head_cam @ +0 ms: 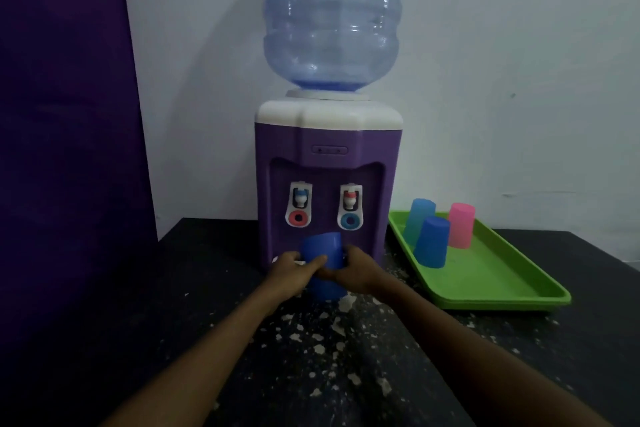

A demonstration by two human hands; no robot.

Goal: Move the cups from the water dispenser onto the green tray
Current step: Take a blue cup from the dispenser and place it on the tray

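Observation:
A purple water dispenser (329, 184) with a white top stands at the back of the dark table. In front of its taps I hold a stack of dark blue cups (323, 250), upside down. My left hand (294, 269) grips the stack from the left and my right hand (353, 270) grips it from the right, fingers wrapped around the middle. The lower cup (327, 289) shows below my hands. The green tray (485, 274) lies to the right of the dispenser. On it stand three upturned cups: a light blue one (419, 218), a dark blue one (431, 243) and a pink one (460, 225).
A large clear water bottle (330, 17) sits on the dispenser. The black table (311, 357) is flecked with white marks. A purple panel (65, 149) fills the left side, and a white wall stands behind.

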